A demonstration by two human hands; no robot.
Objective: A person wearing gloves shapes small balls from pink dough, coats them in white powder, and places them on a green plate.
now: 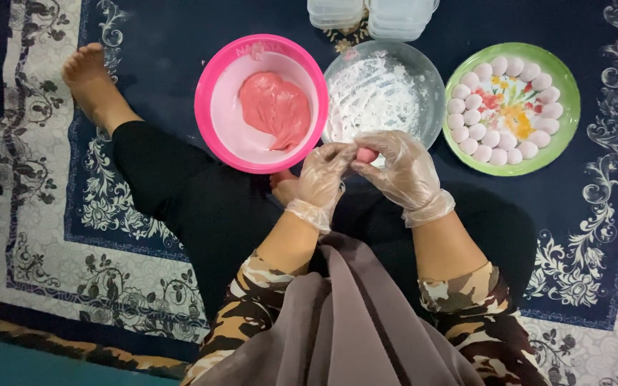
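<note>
One pink dough ball (pixel 367 154) pinched between left hand (pixel 323 175) and right hand (pixel 402 168), both grips closed

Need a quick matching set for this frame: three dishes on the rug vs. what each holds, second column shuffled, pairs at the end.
Column 1
1. pink bowl
2. clear glass bowl
3. green plate

Column 2
A. white powder
B. ring of pale round balls
C. lump of pink dough

Pairs: 1-C, 2-A, 3-B

The left hand and right hand, both in clear gloves, pinch a small pink dough piece between them.
</note>
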